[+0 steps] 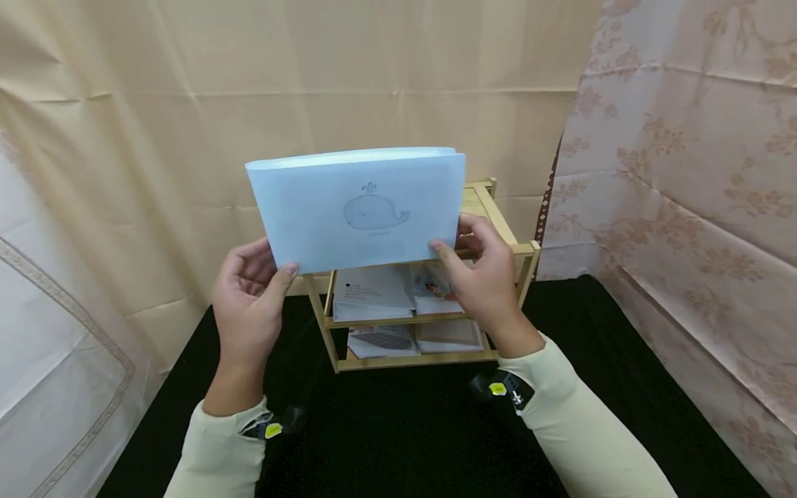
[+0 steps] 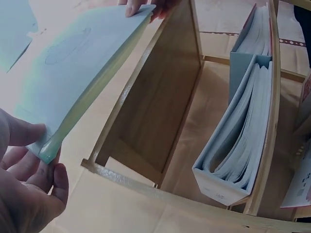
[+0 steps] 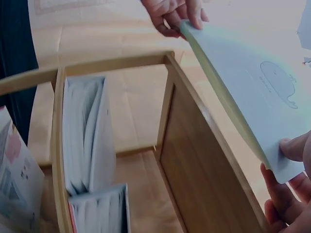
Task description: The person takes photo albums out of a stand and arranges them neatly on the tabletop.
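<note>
A light blue album [image 1: 305, 221] with a line drawing of a whale is held up in front of me, its cover facing my head camera. My left hand [image 1: 245, 304] pinches its lower left corner, thumb on the cover and fingers behind. At the lower right, my right hand [image 1: 492, 280] grips the edge in the same way. The left wrist view shows the album [image 2: 73, 73] from the side with its yellowish page edge, the left thumb pressing near one end. In the right wrist view the whale cover [image 3: 243, 73] slants between both hands.
Behind the album stands a small wooden shelf [image 1: 523, 266] on a black cloth [image 1: 386, 429]. White albums [image 1: 373, 294] lie on its middle tier, and more [image 1: 382, 342] on the lower one. A beige curtain [image 1: 373, 55] hangs behind; a floral curtain [image 1: 703, 207] is at right.
</note>
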### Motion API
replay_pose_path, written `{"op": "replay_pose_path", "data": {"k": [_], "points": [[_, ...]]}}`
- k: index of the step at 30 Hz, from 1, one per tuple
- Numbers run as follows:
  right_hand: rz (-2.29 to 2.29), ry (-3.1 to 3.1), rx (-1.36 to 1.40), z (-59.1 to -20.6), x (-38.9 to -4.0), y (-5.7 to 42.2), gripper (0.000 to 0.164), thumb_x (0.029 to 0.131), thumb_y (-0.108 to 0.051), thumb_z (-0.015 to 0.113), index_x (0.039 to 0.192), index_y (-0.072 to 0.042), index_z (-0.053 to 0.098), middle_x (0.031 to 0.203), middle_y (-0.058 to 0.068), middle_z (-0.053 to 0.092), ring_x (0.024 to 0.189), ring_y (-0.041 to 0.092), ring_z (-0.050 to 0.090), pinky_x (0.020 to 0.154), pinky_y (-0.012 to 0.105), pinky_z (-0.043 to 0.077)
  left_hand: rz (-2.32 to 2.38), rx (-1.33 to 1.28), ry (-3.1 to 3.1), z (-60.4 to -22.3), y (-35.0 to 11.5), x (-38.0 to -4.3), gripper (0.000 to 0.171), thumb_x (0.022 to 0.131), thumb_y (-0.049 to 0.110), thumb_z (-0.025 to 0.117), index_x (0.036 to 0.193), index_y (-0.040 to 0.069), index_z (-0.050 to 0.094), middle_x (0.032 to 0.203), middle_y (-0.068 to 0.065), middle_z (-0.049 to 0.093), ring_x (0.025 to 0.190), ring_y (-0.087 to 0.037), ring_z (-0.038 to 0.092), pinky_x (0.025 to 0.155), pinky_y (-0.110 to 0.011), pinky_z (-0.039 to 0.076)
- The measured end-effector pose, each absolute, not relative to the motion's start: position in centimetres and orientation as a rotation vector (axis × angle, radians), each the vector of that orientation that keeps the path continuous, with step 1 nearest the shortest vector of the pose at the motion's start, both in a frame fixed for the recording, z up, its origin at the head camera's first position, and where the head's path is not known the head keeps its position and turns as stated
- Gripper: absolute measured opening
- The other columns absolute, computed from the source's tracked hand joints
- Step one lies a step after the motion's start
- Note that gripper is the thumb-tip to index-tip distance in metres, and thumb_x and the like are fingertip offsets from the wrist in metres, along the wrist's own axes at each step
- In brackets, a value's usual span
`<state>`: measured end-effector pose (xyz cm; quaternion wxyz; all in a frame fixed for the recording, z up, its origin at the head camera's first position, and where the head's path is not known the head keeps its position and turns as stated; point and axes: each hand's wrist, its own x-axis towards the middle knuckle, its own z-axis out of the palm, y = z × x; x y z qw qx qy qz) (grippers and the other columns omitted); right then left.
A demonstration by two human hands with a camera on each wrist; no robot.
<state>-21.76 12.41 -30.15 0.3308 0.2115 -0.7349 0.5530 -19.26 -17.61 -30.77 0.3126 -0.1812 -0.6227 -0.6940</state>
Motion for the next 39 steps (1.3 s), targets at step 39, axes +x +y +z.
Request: {"op": "replay_pose_path", "data": {"k": [39], "points": [[1.627, -1.849, 0.972, -33.7, -18.1, 2.4, 0.057, 0.108, -0.007, 0.051, 0.162, -0.012, 0.033, 0.140, 0.017, 0.061, 0.107, 0.024, 0.072, 0.083, 0.033, 0.063, -1.808, -0.269, -1.033, -33.8, -23.7, -16.1, 0.039, 0.083, -0.021, 0.072, 0.121, -0.021, 0.063, 0.126, -0.039, 0.064, 0.114, -0.038, 0.070, 0.093, -0.033, 0.060]]}}
